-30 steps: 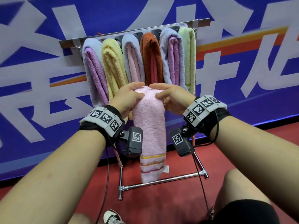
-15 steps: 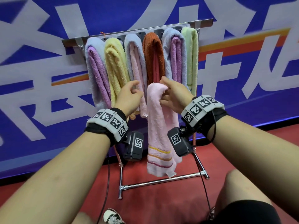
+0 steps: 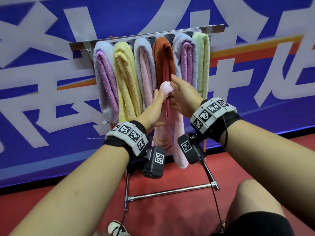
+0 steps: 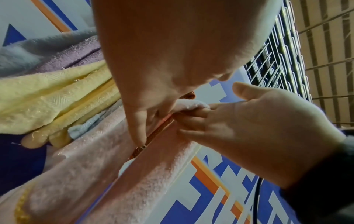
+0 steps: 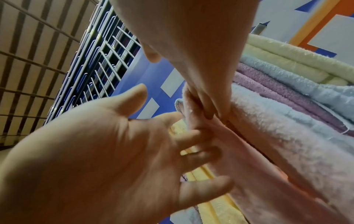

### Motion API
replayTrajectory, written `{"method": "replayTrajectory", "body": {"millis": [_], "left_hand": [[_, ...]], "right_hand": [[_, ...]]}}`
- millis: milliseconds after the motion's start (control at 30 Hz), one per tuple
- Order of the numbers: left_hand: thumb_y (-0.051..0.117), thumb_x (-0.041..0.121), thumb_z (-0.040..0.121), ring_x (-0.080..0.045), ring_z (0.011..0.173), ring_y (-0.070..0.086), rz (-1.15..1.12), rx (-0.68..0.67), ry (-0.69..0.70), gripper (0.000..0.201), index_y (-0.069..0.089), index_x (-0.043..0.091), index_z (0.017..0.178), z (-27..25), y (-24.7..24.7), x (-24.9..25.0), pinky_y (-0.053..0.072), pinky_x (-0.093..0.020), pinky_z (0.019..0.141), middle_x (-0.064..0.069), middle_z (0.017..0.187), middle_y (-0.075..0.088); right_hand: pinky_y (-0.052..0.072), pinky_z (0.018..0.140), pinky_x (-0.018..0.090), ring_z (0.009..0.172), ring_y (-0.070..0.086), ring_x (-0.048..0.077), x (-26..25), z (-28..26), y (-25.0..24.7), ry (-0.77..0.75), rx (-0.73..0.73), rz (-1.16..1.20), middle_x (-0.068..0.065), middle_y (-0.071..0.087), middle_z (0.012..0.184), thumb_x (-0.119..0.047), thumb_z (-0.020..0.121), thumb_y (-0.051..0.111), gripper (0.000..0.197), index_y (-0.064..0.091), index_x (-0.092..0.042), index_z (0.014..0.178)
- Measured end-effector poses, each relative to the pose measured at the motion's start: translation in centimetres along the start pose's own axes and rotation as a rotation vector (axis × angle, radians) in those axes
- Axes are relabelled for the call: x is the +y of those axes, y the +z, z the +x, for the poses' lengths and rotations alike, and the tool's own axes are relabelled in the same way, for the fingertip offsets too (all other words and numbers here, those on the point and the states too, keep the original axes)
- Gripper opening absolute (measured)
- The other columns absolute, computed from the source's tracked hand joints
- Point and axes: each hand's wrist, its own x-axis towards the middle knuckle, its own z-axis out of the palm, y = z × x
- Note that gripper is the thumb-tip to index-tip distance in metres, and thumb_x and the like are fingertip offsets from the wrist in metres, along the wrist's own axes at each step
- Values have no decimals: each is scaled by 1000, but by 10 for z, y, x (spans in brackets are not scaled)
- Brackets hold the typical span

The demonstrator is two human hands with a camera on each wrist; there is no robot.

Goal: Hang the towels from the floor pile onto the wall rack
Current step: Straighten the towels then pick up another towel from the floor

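The pale pink terry towel (image 3: 178,123) hangs doubled before the rust-orange towel (image 3: 163,57) on the steel wall rack (image 3: 216,28). Right grip (image 3: 185,99) curls round its fold; left grip (image 3: 151,111) presses it, fingers straight. The blue banner (image 3: 102,14) bears cropped white characters, unreadable.

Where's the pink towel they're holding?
Head view, centre: the pink towel hangs between the left hand and right hand, in front of the hanging orange towel.
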Motion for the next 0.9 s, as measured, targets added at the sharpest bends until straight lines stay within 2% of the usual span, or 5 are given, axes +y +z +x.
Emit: {"method": "replayTrajectory", "body": {"millis": [167,267,400,633,900], "left_hand": [[21,83,75,1,138,30,23,109,128,90,24,33,149,-10,-1,8,28,-38,115,15,153,31],[10,59,98,15,103,53,-10,99,152,53,50,36,124,-12,-1,10,42,-14,90,17,124,57],[6,71,91,-19,109,57,-56,113,61,68,63,36,105,-7,-4,3,42,-40,91,-6,120,65],[29,65,89,-21,116,60,-163,210,291,70,62,12,119,-8,-8,17,42,-39,105,-12,119,66],[20,44,103,13,77,61,-189,157,363,35,51,26,102,1,-15,45,44,-15,79,21,79,64]], "right_hand": [[47,53,16,76,63,13,-3,-6,1,-52,17,-49,16,63,102,-38,102,31,44,61,-7,110],[48,61,21,110,57,40,-7,-9,6,-44,-23,-77,28,56,124,-40,102,28,59,48,7,131],[37,106,50,131,33,49,-5,-13,20,-16,-90,-1,31,32,144,-45,99,31,69,15,5,144],[46,52,9,119,48,28,-8,-22,22,-104,-89,47,24,38,144,-33,103,30,56,30,7,142],[39,59,-2,101,51,1,-8,-17,6,-148,-34,-105,-7,50,125,-43,102,22,53,38,-12,142]]}}
